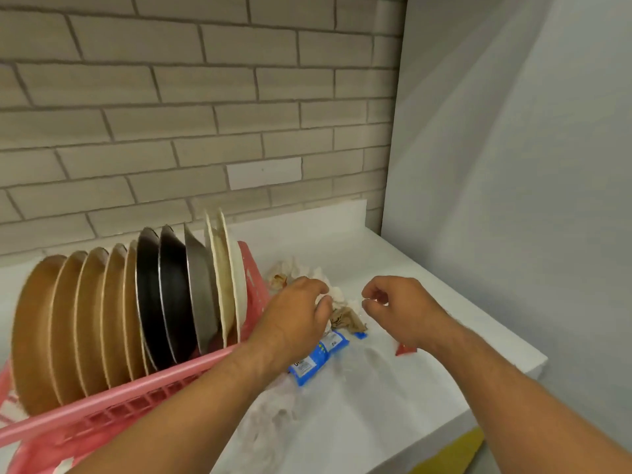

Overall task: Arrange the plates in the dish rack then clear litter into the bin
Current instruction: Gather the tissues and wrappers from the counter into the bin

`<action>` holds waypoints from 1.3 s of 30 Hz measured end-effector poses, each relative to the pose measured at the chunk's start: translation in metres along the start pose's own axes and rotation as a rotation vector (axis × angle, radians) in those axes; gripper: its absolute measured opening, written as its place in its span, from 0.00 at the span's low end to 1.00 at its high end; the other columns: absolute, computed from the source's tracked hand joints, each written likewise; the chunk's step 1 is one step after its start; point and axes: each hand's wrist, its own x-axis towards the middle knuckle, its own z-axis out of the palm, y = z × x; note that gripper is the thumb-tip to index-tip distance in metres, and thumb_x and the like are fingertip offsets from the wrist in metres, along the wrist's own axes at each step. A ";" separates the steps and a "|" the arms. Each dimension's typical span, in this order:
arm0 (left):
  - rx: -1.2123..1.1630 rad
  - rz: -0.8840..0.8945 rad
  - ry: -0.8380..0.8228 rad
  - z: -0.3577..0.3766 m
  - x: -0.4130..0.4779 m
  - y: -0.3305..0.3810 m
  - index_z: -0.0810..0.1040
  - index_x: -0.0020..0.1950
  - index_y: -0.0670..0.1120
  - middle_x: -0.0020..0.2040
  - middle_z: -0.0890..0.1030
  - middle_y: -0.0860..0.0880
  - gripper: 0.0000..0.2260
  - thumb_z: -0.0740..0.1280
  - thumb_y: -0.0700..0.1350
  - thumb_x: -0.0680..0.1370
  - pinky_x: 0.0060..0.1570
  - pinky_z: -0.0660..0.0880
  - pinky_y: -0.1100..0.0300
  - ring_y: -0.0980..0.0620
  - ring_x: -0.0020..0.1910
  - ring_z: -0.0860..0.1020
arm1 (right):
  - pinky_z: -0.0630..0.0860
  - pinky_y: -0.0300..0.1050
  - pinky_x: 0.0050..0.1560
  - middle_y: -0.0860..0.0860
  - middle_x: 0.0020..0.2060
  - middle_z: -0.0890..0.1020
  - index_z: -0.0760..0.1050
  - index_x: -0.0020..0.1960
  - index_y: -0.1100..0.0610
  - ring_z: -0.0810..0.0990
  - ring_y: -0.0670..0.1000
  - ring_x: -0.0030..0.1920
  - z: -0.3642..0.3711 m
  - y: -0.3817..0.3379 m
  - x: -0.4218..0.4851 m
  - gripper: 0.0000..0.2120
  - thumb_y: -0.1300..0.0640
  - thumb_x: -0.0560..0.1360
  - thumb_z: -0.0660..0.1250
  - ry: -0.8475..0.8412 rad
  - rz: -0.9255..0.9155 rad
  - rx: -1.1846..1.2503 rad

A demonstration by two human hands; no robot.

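Clutching white tissue (339, 294): left grip (301, 313) | right grip (390, 302) curled, contents unclear | blue wrapper (318, 360) print unreadable

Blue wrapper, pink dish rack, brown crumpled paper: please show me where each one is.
blue wrapper (318, 359), head view, middle of its printed face.
pink dish rack (136, 388), head view, on its front rail.
brown crumpled paper (347, 319), head view, on its centre.

A home kitchen is indicated by a white countertop (393, 254) set against a beige brick-tiled wall (205, 97), where a pink plastic dish rack (154, 388) is filled with upright brown, black and cream plates (85, 319).
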 end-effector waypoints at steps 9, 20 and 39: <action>0.136 -0.306 -0.013 0.028 0.087 -0.028 0.75 0.65 0.45 0.62 0.75 0.47 0.15 0.58 0.48 0.80 0.59 0.72 0.58 0.49 0.58 0.75 | 0.73 0.38 0.53 0.44 0.50 0.77 0.78 0.58 0.51 0.76 0.46 0.51 0.008 0.045 0.132 0.10 0.51 0.79 0.65 -0.169 -0.165 0.025; 0.178 -0.584 0.037 0.048 0.148 -0.067 0.73 0.67 0.47 0.64 0.74 0.47 0.15 0.59 0.42 0.81 0.54 0.74 0.62 0.49 0.57 0.77 | 0.73 0.42 0.56 0.50 0.58 0.79 0.76 0.62 0.53 0.77 0.51 0.56 0.075 0.043 0.251 0.13 0.53 0.80 0.62 -0.380 -0.370 -0.091; 0.330 -0.722 -0.469 0.087 0.192 -0.144 0.58 0.76 0.49 0.70 0.63 0.47 0.35 0.70 0.39 0.73 0.63 0.72 0.52 0.44 0.67 0.70 | 0.72 0.42 0.53 0.51 0.56 0.78 0.77 0.58 0.52 0.77 0.53 0.57 0.128 0.068 0.315 0.12 0.56 0.76 0.63 -0.563 -0.506 -0.218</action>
